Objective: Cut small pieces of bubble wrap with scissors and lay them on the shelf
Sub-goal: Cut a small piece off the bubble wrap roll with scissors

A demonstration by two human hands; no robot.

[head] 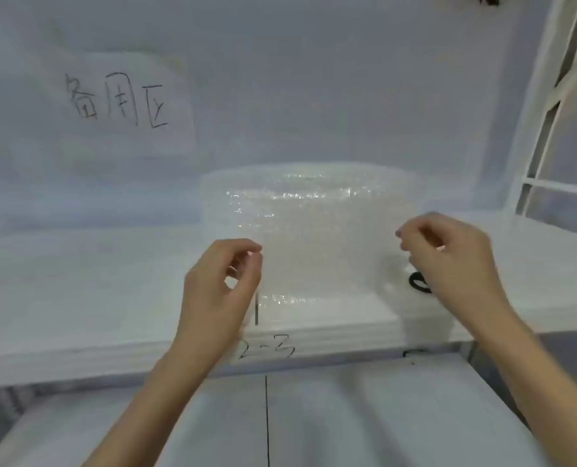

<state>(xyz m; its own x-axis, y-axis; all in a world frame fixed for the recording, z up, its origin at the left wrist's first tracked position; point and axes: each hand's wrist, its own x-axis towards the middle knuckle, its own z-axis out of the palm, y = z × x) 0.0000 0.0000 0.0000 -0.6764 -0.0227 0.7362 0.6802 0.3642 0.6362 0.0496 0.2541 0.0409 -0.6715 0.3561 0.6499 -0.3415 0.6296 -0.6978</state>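
A clear sheet of bubble wrap (327,264) hangs upright over the white shelf (78,298), its lower edge near the shelf's front. My left hand (223,288) pinches the sheet's left edge between thumb and fingers. My right hand (449,257) pinches the right edge at about the same height. Behind the sheet stands a roll of bubble wrap (307,193) on the shelf. A black scissors handle (418,283) shows just under my right hand, lying on the shelf; its blades are hidden.
A paper sign with handwritten characters (118,99) is taped to the white back wall. The shelf's front edge bears black marks (270,350). A lower white surface (348,416) with a black line lies below. A white metal frame (550,112) stands at the right.
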